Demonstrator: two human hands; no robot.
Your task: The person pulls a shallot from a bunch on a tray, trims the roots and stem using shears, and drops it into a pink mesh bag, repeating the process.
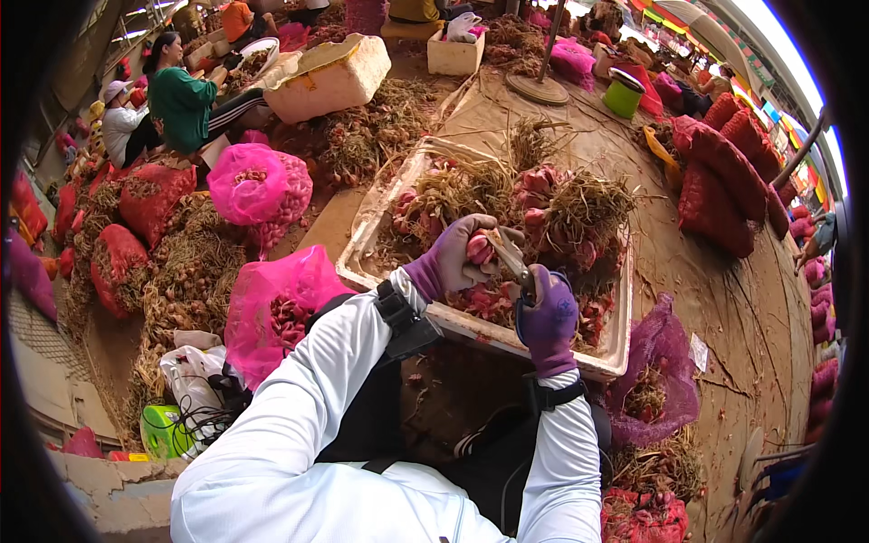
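Above the white foam tray (604, 364), the left hand (450, 260) holds one reddish bulb (481, 249), while the right hand (547, 312), lower right, grips the scissors (514, 262), whose long axis slants up-left toward this bulb.

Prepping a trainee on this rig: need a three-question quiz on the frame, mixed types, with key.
1. Which hand holds the red bulb? A) right B) left
2. True or false: the right hand is empty.
3. Fill in: the shallow tray is ____ in colour.

Key:
1. B, the left hand
2. False; it grips a metal tool
3. White
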